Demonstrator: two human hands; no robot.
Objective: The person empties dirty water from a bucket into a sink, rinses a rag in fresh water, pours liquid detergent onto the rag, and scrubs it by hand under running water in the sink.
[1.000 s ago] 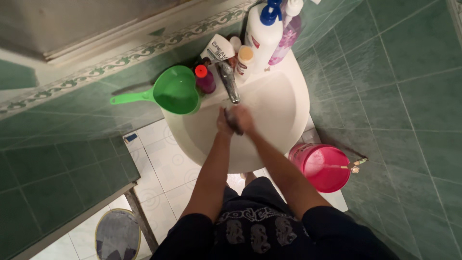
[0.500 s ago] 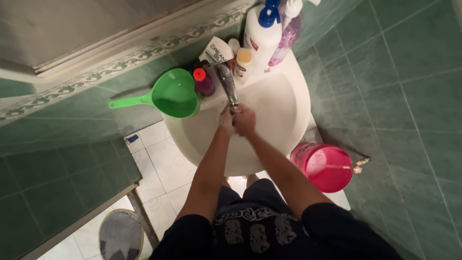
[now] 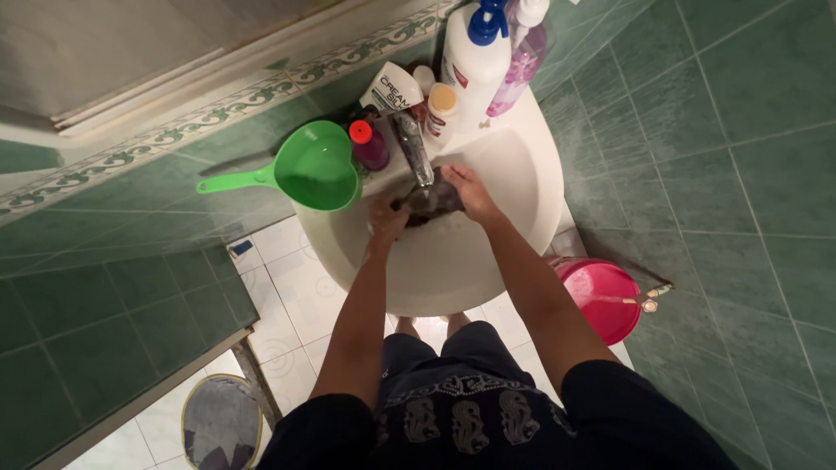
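Both my hands are over the white washbasin (image 3: 514, 187), under the metal tap (image 3: 413, 146). My left hand (image 3: 386, 218) and my right hand (image 3: 464, 187) hold a dark wet cloth (image 3: 428, 199) between them, stretched below the spout. Whether water is running cannot be made out. The cloth partly hides my fingers.
A green heart-shaped scoop (image 3: 309, 168) rests on the basin's left rim. Behind the tap stand a small purple bottle with a red cap (image 3: 367, 144), a white tube (image 3: 389, 89), a white pump bottle (image 3: 475, 57) and a pink bottle (image 3: 515, 63). A pink bucket (image 3: 603, 298) sits on the floor at right. A grey mat (image 3: 222, 424) lies at lower left.
My hands have moved apart a little and up under the tap, and the dark cloth now shows spread between them. The view has shifted closer to the basin.
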